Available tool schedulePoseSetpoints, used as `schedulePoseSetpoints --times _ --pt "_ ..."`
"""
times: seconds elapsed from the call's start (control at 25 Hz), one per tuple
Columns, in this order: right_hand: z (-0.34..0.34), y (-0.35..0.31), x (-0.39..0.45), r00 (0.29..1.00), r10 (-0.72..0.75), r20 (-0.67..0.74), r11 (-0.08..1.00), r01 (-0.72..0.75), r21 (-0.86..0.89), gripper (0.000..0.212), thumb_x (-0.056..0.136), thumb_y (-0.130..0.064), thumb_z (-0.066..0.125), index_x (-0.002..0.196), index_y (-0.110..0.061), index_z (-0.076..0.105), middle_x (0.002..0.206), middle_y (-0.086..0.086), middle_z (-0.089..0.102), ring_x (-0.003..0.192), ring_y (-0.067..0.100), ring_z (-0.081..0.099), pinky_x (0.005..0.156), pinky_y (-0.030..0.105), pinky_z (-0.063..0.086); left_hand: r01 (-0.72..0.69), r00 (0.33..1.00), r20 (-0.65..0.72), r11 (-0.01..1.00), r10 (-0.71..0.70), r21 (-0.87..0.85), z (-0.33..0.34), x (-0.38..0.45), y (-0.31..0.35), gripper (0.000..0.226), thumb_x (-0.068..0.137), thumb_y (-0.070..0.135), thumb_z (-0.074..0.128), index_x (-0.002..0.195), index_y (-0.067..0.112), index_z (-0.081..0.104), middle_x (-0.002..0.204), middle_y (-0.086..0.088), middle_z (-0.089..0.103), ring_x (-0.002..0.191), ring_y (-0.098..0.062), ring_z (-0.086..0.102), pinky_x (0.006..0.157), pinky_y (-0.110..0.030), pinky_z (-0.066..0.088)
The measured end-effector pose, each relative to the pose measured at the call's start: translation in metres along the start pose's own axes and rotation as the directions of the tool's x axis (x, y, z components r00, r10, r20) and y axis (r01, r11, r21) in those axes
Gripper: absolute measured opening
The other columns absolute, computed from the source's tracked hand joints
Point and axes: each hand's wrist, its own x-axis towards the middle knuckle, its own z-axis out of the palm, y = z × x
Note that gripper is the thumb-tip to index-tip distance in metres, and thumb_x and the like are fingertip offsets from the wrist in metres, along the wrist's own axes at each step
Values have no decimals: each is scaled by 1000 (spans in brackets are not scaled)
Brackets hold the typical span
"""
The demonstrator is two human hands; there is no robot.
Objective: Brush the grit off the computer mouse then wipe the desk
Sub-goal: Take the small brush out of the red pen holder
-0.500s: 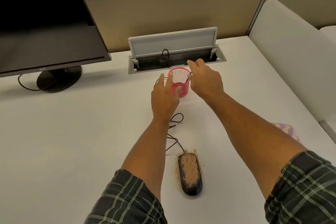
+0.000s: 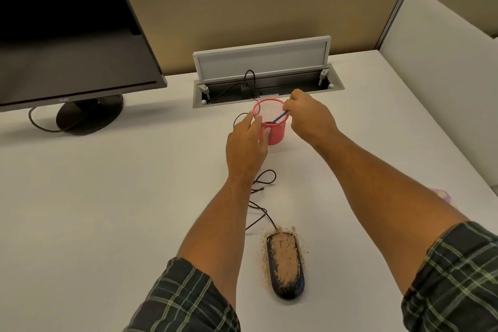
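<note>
Head view: the brush is being fetched, so the first step, brushing the mouse, is judged not yet begun. The right hand [image 2: 312, 118] is held at the rim of the pink mesh cup [image 2: 272, 127], its fingers curled and pinching the blue brush handle [image 2: 280, 117], which leans up and to the right out of the cup. The left hand [image 2: 246, 147] is laid against the cup's near-left wall, fingers fairly straight and close together, apparently to steady it. The computer mouse [image 2: 285, 264] lies on the tabletop [image 2: 107, 197] well nearer the person, between the forearms, coated in brown grit [image 2: 283, 259]. Its long axis runs nearly straight away from the person, with the cable end pointing toward the cup. Next, the brush must be lifted clear without tipping the cup and carried to the mouse.
</note>
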Motion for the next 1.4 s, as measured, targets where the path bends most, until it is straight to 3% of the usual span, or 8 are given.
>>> schedulePoseSetpoints --times 0.12,0.24,0.36,0.48,0.68,0.84,1.08,1.4 --pt "-1 8 -11 995 34 -94 995 -25 91 26 92 -16 67 117 -11 66 118 9 60 95 24 61 83 29 52 5 1000 8 1000 -5 15 -2 -3 0 61 104 39 60 158 14 43 161 -11 45 142 -31 50 114 -44 44" --pt "0 17 -42 939 205 -275 941 -112 318 13 94 -10 63 107 -8 66 110 9 61 89 19 59 76 19 45 -14 1000 6 999 14 45 -4 -16 2 68 103 40 61 161 15 36 165 -11 38 144 -32 48 110 -44 46" --pt "2 16 -88 805 502 -317 713 -177 678 8 95 -9 61 100 -14 63 102 2 61 85 9 58 71 5 42 -55 998 -10 997 56 45 -9 -36 9 64 102 35 64 158 10 42 159 -14 46 138 -33 53 107 -44 49" --pt "12 8 -140 747 647 -149 467 -234 852 10 92 -9 62 96 -18 65 93 1 65 77 3 58 66 6 43 -85 994 -71 996 83 -36 -14 -59 24 52 103 26 64 148 3 53 141 -18 63 124 -37 61 100 -47 52" --pt "28 -12 -204 801 589 107 338 -364 868 13 89 -9 64 91 -21 68 84 0 69 80 21 65 70 27 53 10 1000 -16 973 -14 -229 -23 -90 43 27 108 23 50 113 11 73 107 -8 73 99 -32 64 83 -43 49" --pt "22 -24 -235 818 537 205 293 -409 864 16 89 -6 63 89 -22 70 84 2 70 78 23 65 74 38 56 260 966 144 808 -217 -528 -34 -117 51 11 97 11 66 93 10 76 87 0 74 84 -17 68 77 -30 53" --pt "10 -36 -253 910 366 195 407 -344 846 17 93 -9 62 96 -20 75 83 -2 68 67 11 58 61 22 47 416 907 297 523 -299 -744 -56 -132 48 3 92 4 73 92 2 75 79 -9 74 68 -14 72 67 -29 60" --pt "7 -37 -271 824 509 249 214 -401 891 13 92 -12 64 90 -14 77 58 0 60 50 9 48 53 20 42 518 847 437 291 -301 -804 -72 -154 33 11 87 -6 76 89 4 75 82 -12 75 73 -19 74 69 -23 62"
